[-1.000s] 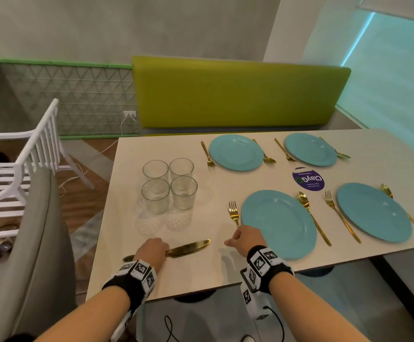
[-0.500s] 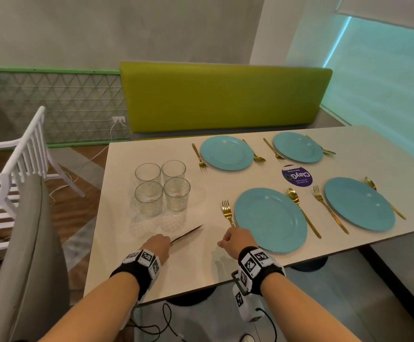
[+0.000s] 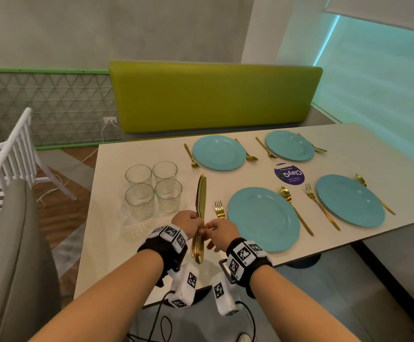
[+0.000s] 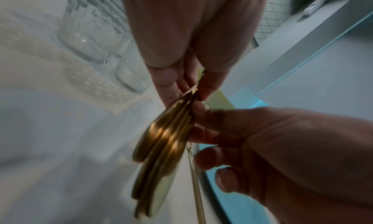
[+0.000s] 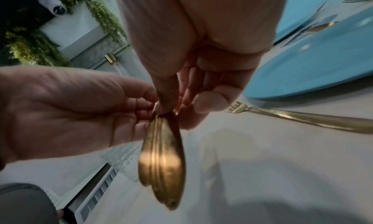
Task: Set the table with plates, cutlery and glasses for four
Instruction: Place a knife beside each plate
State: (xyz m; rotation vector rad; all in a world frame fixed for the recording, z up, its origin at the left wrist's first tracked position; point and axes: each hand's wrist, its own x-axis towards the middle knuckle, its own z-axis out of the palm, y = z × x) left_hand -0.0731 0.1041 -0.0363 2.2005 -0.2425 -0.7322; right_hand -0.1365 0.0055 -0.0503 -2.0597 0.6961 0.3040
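A bundle of gold knives [image 3: 201, 201] is lifted off the table, blades pointing away from me. My left hand [image 3: 194, 221] grips the bundle [image 4: 163, 147] at mid-length. My right hand [image 3: 209, 229] pinches the handles [image 5: 163, 155] with thumb and fingers just beside the left one. Four blue plates sit on the table; the nearest plate [image 3: 262, 218] has a gold fork [image 3: 219, 209] on its left and a spoon [image 3: 293, 208] on its right. Four clear glasses [image 3: 153, 190] stand grouped left of the knives.
The other plates [image 3: 350, 199] [image 3: 218, 152] [image 3: 289, 148] each have a fork and a spoon beside them. A purple sticker [image 3: 289, 174] lies mid-table. A green bench [image 3: 213, 97] runs along the far side. A grey chair back [image 3: 16, 255] and a white chair [image 3: 6, 159] stand at the left.
The knives lay flat near the front edge under my left hand; now they are raised and turned to point away. My right hand has moved left and taken hold of their handles.
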